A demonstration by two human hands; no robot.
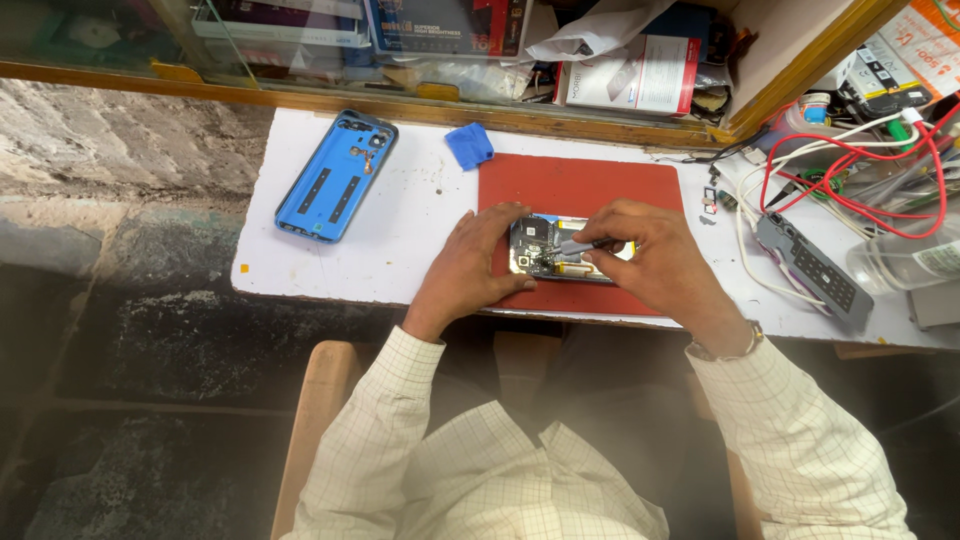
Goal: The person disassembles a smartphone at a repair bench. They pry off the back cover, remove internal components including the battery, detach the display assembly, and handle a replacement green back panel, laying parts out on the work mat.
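In the middle of the frame we hold the open phone (560, 250) still on the red mat (580, 190) with our left hand (470, 265), fingers curled on its edge. Our right hand (650, 255) pinches a small grey tool (580, 243) over it. Farther up left lies the blue back cover (337, 175).

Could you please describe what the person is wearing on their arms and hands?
Both arms are in long cream sleeves with a fine checked pattern, cuffs reaching the wrists. The left hand is bare. The right hand is bare too, with a metal bracelet at its wrist.
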